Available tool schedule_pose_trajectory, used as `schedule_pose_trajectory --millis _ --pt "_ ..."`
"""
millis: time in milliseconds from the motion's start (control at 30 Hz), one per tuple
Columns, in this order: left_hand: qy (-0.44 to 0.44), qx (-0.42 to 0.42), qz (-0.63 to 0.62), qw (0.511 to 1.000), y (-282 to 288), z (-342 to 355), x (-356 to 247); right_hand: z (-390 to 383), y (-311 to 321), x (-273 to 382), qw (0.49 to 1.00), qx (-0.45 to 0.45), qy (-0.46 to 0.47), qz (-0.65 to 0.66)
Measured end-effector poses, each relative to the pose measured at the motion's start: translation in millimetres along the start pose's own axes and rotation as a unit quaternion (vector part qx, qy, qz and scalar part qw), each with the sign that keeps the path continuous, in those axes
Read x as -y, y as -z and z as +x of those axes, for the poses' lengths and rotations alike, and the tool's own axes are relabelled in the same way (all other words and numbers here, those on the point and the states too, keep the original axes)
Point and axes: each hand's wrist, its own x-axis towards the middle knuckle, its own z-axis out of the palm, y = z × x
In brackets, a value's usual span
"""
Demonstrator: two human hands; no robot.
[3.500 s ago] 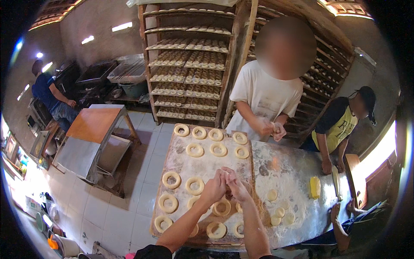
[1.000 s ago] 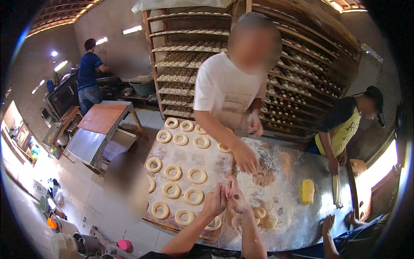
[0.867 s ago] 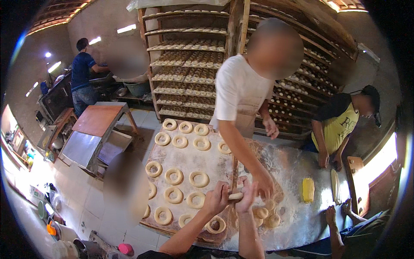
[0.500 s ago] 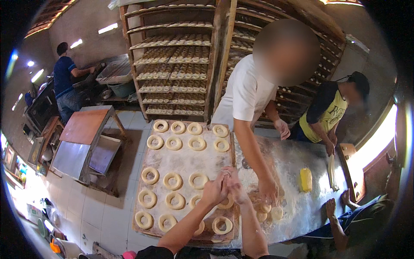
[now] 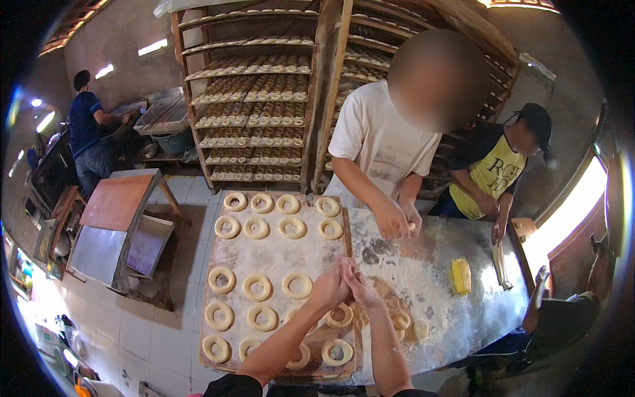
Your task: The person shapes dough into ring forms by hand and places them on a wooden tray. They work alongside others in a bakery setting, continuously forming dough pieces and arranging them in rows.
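Observation:
My left hand and my right hand are pressed together over the right side of a floured wooden board. Their fingers are closed against each other, and whatever may be between them is hidden. Rows of pale dough rings lie on the board, some partly covered by my left forearm. Just right of my right forearm, a few round dough pieces rest on the table.
Across the floured metal table a co-worker in a white shirt holds a small pale piece in both hands. Farther right are a yellow block and a dough strip by another person. Behind stand racks of dough rings.
The co-worker in white has pulled an arm back from the round dough pieces and brought both hands together at the table's far side. My hands stay clasped together; the view has shifted slightly.

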Motion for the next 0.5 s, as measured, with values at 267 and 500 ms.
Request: schedule_pose_trajectory --millis 267,500 --pt "0.044 -0.092 0.317 0.943 8.6 50.7 26.9 42.9 5.3 5.9 0.871 -0.252 -0.097 -0.410" --pt "0.024 0.002 0.393 0.919 5.9 18.2 69.0 31.9 -3.8 -1.3 0.849 -0.067 -0.182 -0.491"
